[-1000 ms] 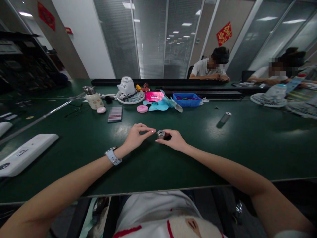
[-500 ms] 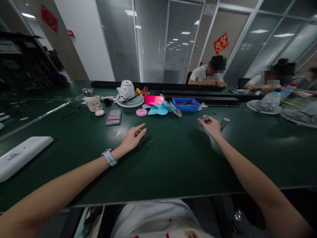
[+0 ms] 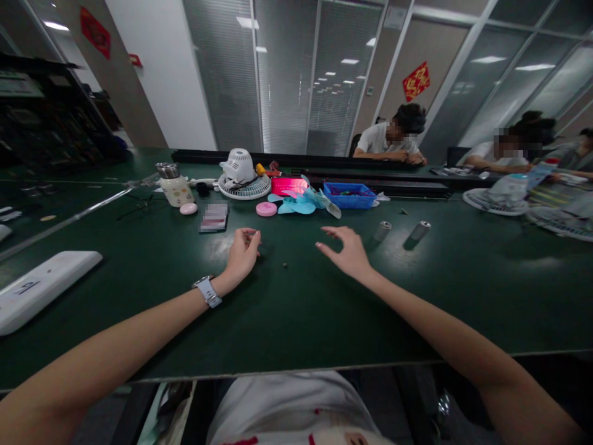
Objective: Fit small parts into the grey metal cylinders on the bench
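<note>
Two small silvery metal cylinders stand upright on the green table: the nearer-in cylinder (image 3: 382, 232) and, to its right, the other cylinder (image 3: 420, 230). My right hand (image 3: 346, 252) is left of them, open, thumb and fingers spread, with nothing in it. Across from it, my left hand (image 3: 244, 252) hovers over the table with loosely bent fingers, thumb apart, and no object visible in it. Between my hands lies a tiny dark piece (image 3: 285, 265), too small to name.
Behind my hands are blue fan blades (image 3: 296, 204), a blue tray (image 3: 349, 196), a white fan part (image 3: 239, 167), a pink disc (image 3: 265, 209) and a jar (image 3: 175, 188). A long white casing (image 3: 46, 287) lies at left. People sit across the table.
My right hand has let go of the metal cylinder, which now stands on the table, and has moved left with its fingers spread. My left hand has drawn slightly left, its fingers more bent.
</note>
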Demonstrator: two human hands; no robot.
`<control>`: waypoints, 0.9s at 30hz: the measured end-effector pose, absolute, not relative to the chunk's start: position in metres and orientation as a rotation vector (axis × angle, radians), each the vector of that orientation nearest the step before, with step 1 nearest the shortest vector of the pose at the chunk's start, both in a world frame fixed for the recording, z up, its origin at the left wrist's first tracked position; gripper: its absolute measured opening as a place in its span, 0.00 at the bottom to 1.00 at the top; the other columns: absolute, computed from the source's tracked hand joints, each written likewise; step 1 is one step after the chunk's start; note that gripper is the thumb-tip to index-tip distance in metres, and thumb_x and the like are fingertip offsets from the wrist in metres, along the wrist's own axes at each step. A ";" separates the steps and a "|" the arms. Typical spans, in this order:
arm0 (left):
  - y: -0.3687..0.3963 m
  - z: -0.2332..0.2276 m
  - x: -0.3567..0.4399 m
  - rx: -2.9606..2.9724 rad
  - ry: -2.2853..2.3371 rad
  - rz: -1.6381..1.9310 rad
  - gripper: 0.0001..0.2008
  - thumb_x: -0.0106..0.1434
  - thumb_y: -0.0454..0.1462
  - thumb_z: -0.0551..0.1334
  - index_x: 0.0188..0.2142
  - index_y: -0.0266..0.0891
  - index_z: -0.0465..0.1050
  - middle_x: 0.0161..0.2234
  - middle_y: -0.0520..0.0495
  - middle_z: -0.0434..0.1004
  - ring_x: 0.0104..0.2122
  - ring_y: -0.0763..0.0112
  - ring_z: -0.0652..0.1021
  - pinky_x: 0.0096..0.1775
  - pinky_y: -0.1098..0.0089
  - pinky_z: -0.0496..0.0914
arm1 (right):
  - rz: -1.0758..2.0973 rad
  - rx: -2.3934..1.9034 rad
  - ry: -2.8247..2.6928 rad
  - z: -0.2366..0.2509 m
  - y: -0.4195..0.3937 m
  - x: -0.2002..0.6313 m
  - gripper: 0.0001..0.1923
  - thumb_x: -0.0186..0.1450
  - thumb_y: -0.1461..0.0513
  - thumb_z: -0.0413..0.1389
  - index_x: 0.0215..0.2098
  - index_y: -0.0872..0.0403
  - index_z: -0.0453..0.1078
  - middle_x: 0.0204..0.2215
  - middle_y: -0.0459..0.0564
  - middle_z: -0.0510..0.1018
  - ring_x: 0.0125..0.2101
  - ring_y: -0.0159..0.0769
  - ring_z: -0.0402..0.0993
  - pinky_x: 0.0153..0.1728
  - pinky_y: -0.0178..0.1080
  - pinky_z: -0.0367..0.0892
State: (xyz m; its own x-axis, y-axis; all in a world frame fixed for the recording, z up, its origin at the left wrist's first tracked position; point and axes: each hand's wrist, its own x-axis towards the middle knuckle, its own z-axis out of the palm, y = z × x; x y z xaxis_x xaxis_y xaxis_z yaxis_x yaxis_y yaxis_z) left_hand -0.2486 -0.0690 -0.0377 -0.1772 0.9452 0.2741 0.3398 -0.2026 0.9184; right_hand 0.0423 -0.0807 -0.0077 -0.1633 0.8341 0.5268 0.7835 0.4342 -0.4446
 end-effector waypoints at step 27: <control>-0.072 -0.038 -0.249 1.666 1.523 1.266 0.18 0.65 0.49 0.56 0.48 0.41 0.60 0.36 0.51 0.71 0.26 0.72 0.75 0.32 0.67 0.69 | -0.321 -1.465 -1.677 0.007 -0.050 0.139 0.15 0.67 0.52 0.55 0.40 0.51 0.80 0.40 0.54 0.80 0.43 0.45 0.73 0.46 0.45 0.64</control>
State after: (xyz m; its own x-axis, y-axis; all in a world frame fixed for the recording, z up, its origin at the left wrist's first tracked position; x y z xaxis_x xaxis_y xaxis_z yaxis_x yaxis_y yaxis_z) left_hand -0.2491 -0.0724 -0.0384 -0.0840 0.9582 0.2734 0.4436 -0.2097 0.8714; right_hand 0.1394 -0.0503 0.0069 0.0627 0.6790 0.7314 0.9011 0.2765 -0.3339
